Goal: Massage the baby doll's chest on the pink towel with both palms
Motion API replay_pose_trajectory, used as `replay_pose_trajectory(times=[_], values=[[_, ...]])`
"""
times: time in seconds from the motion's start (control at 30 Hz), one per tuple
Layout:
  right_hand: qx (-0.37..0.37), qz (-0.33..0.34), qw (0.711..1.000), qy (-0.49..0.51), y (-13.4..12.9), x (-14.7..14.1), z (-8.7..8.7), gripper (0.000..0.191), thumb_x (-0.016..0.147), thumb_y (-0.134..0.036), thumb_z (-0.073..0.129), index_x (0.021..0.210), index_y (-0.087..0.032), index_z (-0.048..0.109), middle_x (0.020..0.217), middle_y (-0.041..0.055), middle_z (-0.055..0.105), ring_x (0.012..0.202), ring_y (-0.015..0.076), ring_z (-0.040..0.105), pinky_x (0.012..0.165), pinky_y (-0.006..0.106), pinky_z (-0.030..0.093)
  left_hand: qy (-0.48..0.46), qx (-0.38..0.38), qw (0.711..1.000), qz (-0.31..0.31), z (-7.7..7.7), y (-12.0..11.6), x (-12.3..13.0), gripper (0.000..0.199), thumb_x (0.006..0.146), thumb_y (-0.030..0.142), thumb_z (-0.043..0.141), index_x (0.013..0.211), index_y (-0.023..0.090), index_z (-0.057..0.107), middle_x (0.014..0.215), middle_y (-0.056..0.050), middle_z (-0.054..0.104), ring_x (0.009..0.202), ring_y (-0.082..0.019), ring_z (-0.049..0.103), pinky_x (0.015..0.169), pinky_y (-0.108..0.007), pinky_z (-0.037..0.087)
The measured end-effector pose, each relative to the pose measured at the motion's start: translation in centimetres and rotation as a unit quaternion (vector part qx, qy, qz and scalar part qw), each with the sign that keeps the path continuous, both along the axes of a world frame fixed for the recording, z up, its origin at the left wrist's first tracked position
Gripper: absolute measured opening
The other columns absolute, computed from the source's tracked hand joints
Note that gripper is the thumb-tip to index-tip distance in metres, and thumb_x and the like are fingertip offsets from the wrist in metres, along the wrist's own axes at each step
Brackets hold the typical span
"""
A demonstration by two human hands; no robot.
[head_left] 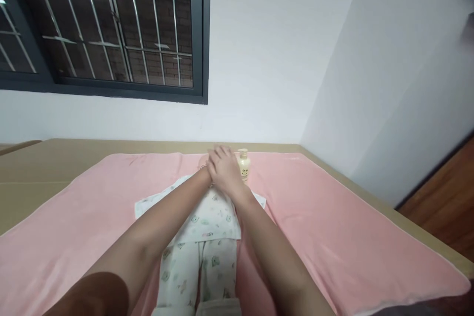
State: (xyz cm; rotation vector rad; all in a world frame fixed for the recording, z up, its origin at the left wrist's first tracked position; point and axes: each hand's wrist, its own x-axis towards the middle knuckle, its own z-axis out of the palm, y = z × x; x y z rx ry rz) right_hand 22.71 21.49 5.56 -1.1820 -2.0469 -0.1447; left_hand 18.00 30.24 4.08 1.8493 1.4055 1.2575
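My right hand point(225, 170) lies over my left hand point(209, 169), its fingers extended and slightly apart. Most of the left hand, including its fingers, is hidden beneath it. A thin bracelet rings the left wrist. Both hands are at the upper end of a small white long-sleeved top point(213, 219) with a small printed pattern. Matching trousers point(217, 269) extend from its hem toward me. My forearms cross over part of the top, and whatever lies at its neck is covered. Just right of my hands stands a pale yellow pump bottle point(244, 167) with a face-like print.
A pink blanket point(311, 217) is spread under the clothes, over a tan padded surface point(85, 150). White walls point(277, 49) rise behind and to the right. A barred, dark-framed window point(202, 34) is at upper left, and a brown wooden panel point(444, 202) at right.
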Motion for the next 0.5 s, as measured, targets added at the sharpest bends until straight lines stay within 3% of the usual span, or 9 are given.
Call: replay_pose_trajectory(times=[0.07, 0.17, 0.23, 0.33, 0.5], values=[[-0.012, -0.044, 0.997, 0.054, 1.9, 2.7, 0.1, 0.048, 0.100, -0.030, 0.041, 0.143, -0.014, 0.054, 0.159, 0.0121, 0.039, 0.150, 0.0272, 0.032, 0.127, 0.050, 0.017, -0.132, -0.084, 0.988, -0.018, 0.4, 0.8, 0.3, 0.028, 0.096, 0.013, 0.042, 0.097, 0.017, 0.069, 0.104, -0.005, 0.073, 0.115, -0.019, 0.062, 0.101, -0.030, 0.047], [-0.050, -0.119, 0.983, 0.128, 4.3, 6.1, -0.6, 0.055, 0.100, -0.031, 0.036, 0.149, -0.007, 0.045, 0.164, 0.0168, 0.027, 0.155, 0.0268, 0.021, 0.128, 0.049, 0.015, -0.281, -0.202, 0.937, -0.040, 1.3, 1.6, 0.6, 0.019, 0.095, 0.021, 0.047, 0.090, 0.013, 0.063, 0.091, -0.009, 0.070, 0.095, -0.019, 0.068, 0.089, -0.028, 0.053], [-0.090, -0.120, 0.980, 0.131, 5.4, 7.3, -1.4, 0.059, 0.101, -0.033, 0.030, 0.152, -0.005, 0.039, 0.164, 0.0182, 0.025, 0.156, 0.0261, 0.018, 0.128, 0.049, 0.012, -0.347, -0.262, 0.899, -0.056, 1.8, 1.9, 0.8, 0.022, 0.097, 0.025, 0.043, 0.090, 0.012, 0.059, 0.086, -0.012, 0.067, 0.082, -0.018, 0.069, 0.079, -0.028, 0.057], [-0.138, -0.099, 0.980, 0.106, 6.3, 7.4, -2.6, 0.062, 0.104, -0.040, 0.023, 0.152, -0.004, 0.038, 0.162, 0.0194, 0.031, 0.154, 0.0252, 0.025, 0.126, 0.045, 0.020, -0.420, -0.319, 0.847, -0.073, 2.4, 1.9, 0.9, 0.028, 0.100, 0.029, 0.035, 0.095, 0.011, 0.056, 0.085, -0.013, 0.064, 0.072, -0.017, 0.068, 0.069, -0.028, 0.057], [-0.105, -0.142, 0.984, 0.030, 6.2, 6.1, -3.3, 0.056, 0.104, -0.041, 0.023, 0.139, -0.010, 0.053, 0.151, 0.0199, 0.047, 0.144, 0.0285, 0.041, 0.120, 0.046, 0.030, -0.483, -0.347, 0.798, -0.095, 2.8, 0.4, 0.4, 0.032, 0.100, 0.032, 0.035, 0.102, 0.010, 0.058, 0.090, -0.016, 0.066, 0.076, -0.019, 0.068, 0.066, -0.028, 0.057]])
